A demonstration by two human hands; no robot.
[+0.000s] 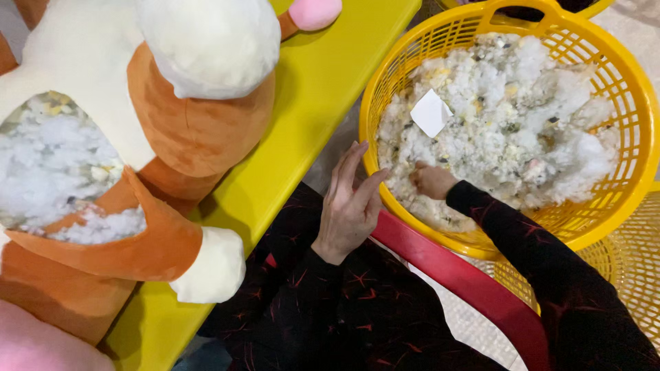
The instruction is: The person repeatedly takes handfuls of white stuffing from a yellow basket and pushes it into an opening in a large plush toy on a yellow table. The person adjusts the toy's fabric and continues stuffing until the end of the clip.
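Observation:
A round yellow plastic basket at the upper right is filled with white fluffy stuffing, a white paper square lying on top. My right hand is inside the basket near its front wall, fingers closed in the stuffing. My left hand rests open against the basket's outer rim, thumb touching the rim. On the left lies an orange and cream plush toy, its belly open and showing white stuffing.
The plush toy lies on a yellow table. A red bar runs under the basket. Another yellow basket sits below at right. A pink plush part shows at the bottom left.

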